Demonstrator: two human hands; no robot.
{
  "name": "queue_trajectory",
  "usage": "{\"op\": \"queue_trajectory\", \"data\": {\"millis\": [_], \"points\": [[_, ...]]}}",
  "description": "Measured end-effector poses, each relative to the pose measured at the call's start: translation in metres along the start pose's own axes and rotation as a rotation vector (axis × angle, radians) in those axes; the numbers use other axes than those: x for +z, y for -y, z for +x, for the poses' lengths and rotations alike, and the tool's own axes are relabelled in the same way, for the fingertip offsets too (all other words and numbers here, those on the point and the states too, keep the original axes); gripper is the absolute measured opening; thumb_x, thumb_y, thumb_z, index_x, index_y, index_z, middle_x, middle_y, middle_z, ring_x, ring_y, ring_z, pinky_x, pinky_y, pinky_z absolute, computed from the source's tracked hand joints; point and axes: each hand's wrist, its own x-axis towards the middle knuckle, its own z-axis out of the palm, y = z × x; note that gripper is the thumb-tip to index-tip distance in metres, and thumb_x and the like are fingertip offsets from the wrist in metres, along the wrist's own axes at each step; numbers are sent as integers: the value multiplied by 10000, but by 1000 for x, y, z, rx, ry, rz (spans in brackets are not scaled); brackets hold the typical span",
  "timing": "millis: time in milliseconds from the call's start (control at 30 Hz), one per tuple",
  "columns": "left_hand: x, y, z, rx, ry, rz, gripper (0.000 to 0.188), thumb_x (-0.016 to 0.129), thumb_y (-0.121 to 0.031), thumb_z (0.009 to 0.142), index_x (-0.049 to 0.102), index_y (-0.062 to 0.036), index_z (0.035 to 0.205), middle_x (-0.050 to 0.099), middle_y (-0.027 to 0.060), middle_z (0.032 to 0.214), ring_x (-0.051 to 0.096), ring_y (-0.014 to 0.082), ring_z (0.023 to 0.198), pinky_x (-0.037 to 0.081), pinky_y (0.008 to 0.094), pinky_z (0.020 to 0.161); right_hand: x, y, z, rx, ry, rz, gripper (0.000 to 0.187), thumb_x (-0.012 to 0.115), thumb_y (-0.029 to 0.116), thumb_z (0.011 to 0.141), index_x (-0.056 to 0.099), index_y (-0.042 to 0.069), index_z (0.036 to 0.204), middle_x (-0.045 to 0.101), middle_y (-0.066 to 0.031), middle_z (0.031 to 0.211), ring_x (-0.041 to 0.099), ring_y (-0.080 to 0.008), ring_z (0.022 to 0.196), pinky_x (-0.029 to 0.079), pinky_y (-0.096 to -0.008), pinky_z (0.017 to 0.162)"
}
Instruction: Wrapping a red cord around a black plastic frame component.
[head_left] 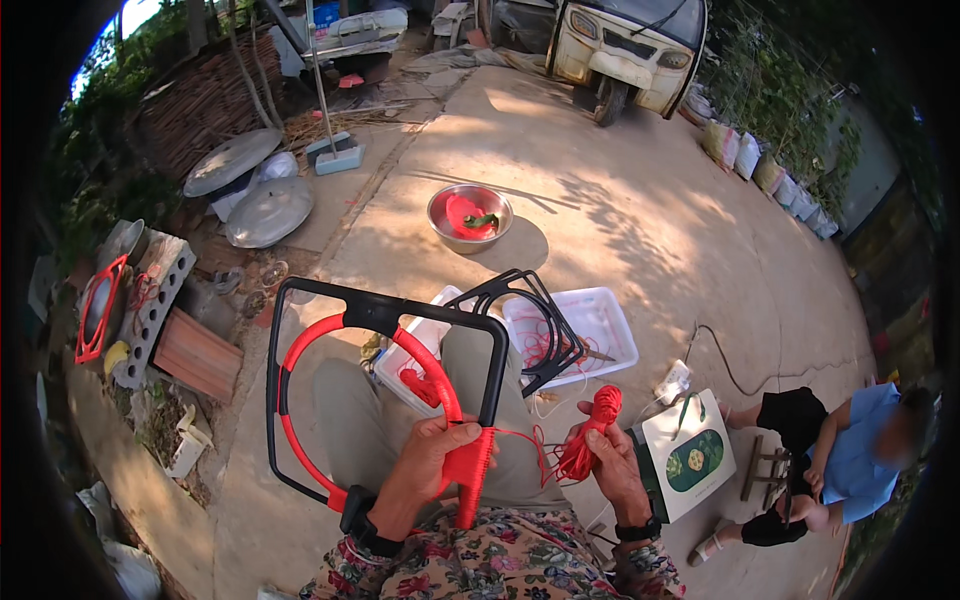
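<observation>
Three-wheeled vehicle [625, 40] was cut off by top edge, seated person's [850, 455] face was blurred — red cord's [590, 440] knots too small to tell.

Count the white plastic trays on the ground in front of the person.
2. One white tray lies right of the black frame, red cord inside it. The other white tray lies beside it on the left, mostly hidden behind the red-and-black frame in the left hand. More may be hidden.

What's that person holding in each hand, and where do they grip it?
The left hand grips the red-and-black frame at its red toothed handle. The right hand holds a bundle of red cord around its middle.
</observation>
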Motion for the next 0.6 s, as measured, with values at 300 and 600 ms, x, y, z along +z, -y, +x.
{"op": "queue_trajectory", "data": {"millis": [300,600], "points": [[-7,3,-4,113,151,-181,273,508,-24,873,522,84,1122,611,236,1080,649,361,951,560,540,817,49,86,27,-266,193,-442,343,718,159,852,510,35,1094,666,-82,989,611,-106,885,496,-256,751],[-2,5,-8,139,39,-274,298,491,-70,940,501,96,1188,627,197,1061,661,286,926,574,457,815,106,85,49,-590,416,-879,427,711,216,830,593,10,1185,659,-157,1067,652,-264,915,504,-342,784]]}}
